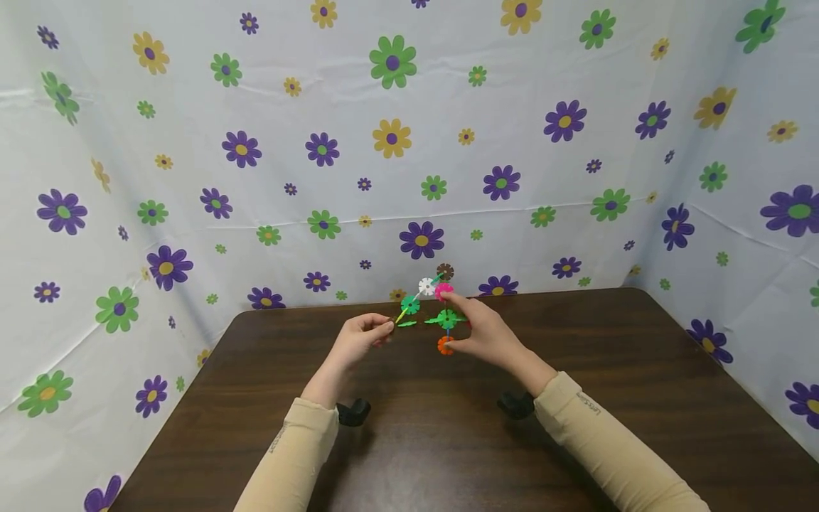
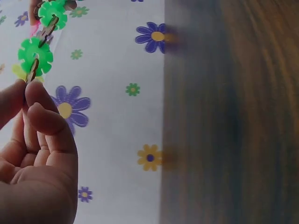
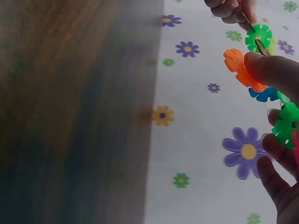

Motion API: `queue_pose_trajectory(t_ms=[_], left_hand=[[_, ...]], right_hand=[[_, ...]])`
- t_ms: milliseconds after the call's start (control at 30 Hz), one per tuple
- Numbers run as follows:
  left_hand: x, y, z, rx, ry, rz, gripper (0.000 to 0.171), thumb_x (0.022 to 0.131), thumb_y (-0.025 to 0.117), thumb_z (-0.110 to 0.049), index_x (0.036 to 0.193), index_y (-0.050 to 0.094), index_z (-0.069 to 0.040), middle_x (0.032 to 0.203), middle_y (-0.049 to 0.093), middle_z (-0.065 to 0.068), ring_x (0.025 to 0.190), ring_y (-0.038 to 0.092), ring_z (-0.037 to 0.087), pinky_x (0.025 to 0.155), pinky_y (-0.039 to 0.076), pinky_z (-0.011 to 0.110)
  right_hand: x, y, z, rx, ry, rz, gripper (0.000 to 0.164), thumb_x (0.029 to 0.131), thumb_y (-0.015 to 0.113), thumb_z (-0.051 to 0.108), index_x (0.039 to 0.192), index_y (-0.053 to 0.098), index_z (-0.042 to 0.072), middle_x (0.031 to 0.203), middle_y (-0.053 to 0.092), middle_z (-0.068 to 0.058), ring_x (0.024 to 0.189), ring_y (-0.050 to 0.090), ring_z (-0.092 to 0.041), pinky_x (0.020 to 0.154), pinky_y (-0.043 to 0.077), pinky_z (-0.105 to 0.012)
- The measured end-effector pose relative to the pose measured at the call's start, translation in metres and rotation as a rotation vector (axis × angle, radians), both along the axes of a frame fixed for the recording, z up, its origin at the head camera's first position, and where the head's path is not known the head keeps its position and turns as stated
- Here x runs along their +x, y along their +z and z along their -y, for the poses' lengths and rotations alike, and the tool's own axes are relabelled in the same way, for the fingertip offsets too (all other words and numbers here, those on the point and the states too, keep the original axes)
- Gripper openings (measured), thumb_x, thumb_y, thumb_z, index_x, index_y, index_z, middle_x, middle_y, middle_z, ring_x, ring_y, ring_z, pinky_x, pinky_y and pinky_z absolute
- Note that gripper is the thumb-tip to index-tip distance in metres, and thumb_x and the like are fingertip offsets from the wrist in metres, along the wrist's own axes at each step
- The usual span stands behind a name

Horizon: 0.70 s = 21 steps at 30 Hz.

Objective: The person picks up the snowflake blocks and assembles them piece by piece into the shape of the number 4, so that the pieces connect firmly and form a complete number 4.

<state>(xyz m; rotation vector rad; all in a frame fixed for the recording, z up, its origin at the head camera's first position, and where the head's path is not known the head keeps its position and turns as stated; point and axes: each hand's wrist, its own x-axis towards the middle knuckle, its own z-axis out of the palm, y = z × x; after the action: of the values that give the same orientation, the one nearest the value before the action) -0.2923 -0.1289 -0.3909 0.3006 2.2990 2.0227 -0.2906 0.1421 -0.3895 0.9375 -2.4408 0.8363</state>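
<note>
Notched plastic flower discs are slotted together into a branching chain held in the air over the table. My left hand pinches a brown disc between thumb and forefinger; it sits edge-on against a green disc. My right hand grips the other side of the chain, thumb on the orange disc and forefinger at the pink disc. Between them shows another green disc. A white disc and a dark brown disc stand at the top. A blue disc is partly behind the right thumb.
The dark wood-grain table spreads below both hands. A white curtain with printed flowers hangs along its back edge and at both sides. Black wrist mounts stick out under the forearms.
</note>
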Motion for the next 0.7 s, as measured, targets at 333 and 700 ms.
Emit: queue_pose_trajectory(t_ms=[333, 700], left_hand=[[-0.011, -0.030, 0.003, 0.092, 0.045, 0.212, 0.012, 0.094, 0.062, -0.003, 0.097, 0.066, 0.008, 0.075, 0.065, 0.005, 0.063, 0.058, 0.010, 0.058, 0.046, 0.022], [-0.016, -0.054, 0.011, 0.041, 0.077, 0.372, 0.015, 0.094, 0.061, -0.001, 0.102, 0.062, 0.011, 0.074, 0.062, 0.003, 0.060, 0.055, 0.009, 0.055, 0.046, 0.020]], right_hand=[[-0.018, -0.035, 0.009, -0.060, -0.001, 0.281, 0.090, 0.068, 0.090, 0.018, 0.144, 0.043, 0.010, 0.140, 0.050, -0.011, 0.120, 0.053, -0.029, 0.097, 0.044, -0.048], [-0.032, -0.060, 0.021, -0.061, 0.024, 0.524, 0.087, 0.068, 0.089, 0.028, 0.142, 0.047, 0.012, 0.128, 0.057, -0.009, 0.115, 0.054, -0.025, 0.094, 0.045, -0.045]])
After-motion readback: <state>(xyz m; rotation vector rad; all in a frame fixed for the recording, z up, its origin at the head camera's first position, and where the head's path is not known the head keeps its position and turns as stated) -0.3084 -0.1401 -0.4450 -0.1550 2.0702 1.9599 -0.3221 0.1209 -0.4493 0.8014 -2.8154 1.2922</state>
